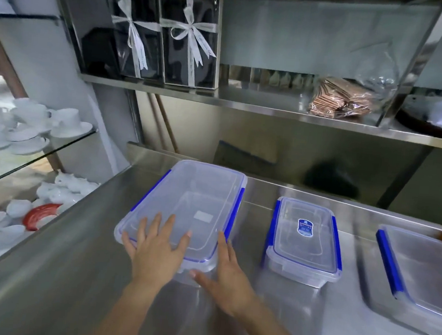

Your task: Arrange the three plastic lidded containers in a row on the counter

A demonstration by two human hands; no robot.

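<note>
We see three clear plastic containers with blue clips standing side by side on the steel counter [74, 274]. The large container [187, 209] sits furthest left, the small container [305, 242] with a blue label on its lid stands apart in the middle, and the third container [418, 272] lies to the right, partly cut off by the frame edge. The left hand [155, 249] lies flat on the near end of the large container's lid, fingers spread and gripping nothing. The right hand [226, 276] is open too, its fingers lying along the near right corner of that same container and its thumb stretched across below the near rim; we cannot tell how firmly it presses. On the shelf [246, 99] above stand two dark gift boxes [166, 38] tied with white ribbon and a bag of wafers [339, 98]. To the left, white cups and saucers [32, 126] fill a glass cabinet.
</note>
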